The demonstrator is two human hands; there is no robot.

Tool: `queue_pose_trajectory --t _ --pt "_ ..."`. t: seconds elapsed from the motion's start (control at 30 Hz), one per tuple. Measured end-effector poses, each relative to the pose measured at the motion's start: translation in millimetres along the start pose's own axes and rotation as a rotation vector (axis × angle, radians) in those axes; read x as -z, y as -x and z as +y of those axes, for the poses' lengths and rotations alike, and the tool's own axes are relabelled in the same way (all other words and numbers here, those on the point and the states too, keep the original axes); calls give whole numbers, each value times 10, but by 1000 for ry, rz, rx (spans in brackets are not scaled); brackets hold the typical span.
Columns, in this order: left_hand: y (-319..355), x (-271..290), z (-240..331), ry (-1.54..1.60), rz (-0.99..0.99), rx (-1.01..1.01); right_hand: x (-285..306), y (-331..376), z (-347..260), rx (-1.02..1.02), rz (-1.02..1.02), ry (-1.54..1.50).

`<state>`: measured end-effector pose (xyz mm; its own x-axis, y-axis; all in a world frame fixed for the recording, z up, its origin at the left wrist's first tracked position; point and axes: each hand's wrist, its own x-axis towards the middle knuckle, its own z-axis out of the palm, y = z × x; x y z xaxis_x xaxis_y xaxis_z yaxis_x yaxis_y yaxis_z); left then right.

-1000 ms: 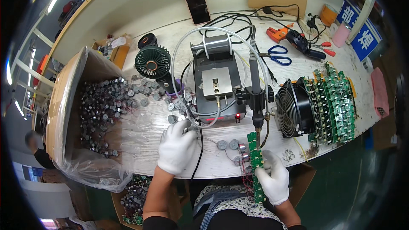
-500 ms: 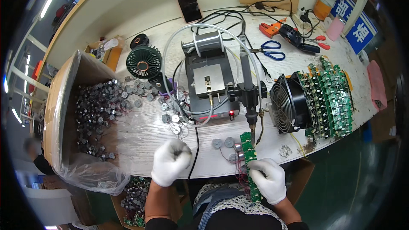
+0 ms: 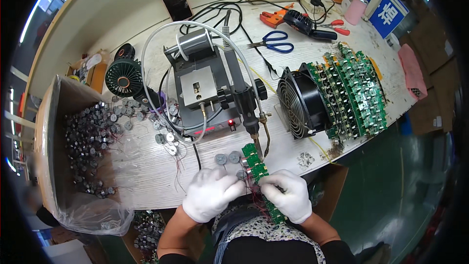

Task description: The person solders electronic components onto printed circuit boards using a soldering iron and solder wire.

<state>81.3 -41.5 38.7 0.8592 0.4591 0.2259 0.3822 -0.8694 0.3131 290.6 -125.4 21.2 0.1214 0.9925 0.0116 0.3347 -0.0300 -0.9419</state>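
Pale wood-grain tabletop (image 3: 146, 186) | near edge: left hand (image 3: 211, 199) and right hand (image 3: 289, 196), white knit gloves, fingers pinched on a long green circuit strip (image 3: 258, 171) with red wires | judged midway: finished green boards (image 3: 359, 90) stacked at right edge, many metal discs (image 3: 88, 137) still in plastic-lined box at left edge

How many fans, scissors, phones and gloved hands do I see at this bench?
fans: 2 (green fan, black fan)
scissors: 1
phone: 1
gloved hands: 2 (left hand, right hand gripping the green board strip)
Total: 6
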Motion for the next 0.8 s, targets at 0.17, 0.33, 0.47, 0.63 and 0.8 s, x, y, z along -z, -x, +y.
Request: queue_pose_trajectory --t 0.17,0.33,0.47,0.63,0.8 --pt "49 8 -28 -291 26 172 -9 -2 -1 29 -2 22" --pt "-33 -161 180 109 232 197 -36 -15 -19 55 -1 41" --pt "-55 -313 210 185 207 198 -38 4 -13 10 23 33" --pt "-136 -319 234 364 257 289 -18 18 8 -9 20 12" --pt "-143 -310 222 544 259 483 21 21 -4 4 4 13"
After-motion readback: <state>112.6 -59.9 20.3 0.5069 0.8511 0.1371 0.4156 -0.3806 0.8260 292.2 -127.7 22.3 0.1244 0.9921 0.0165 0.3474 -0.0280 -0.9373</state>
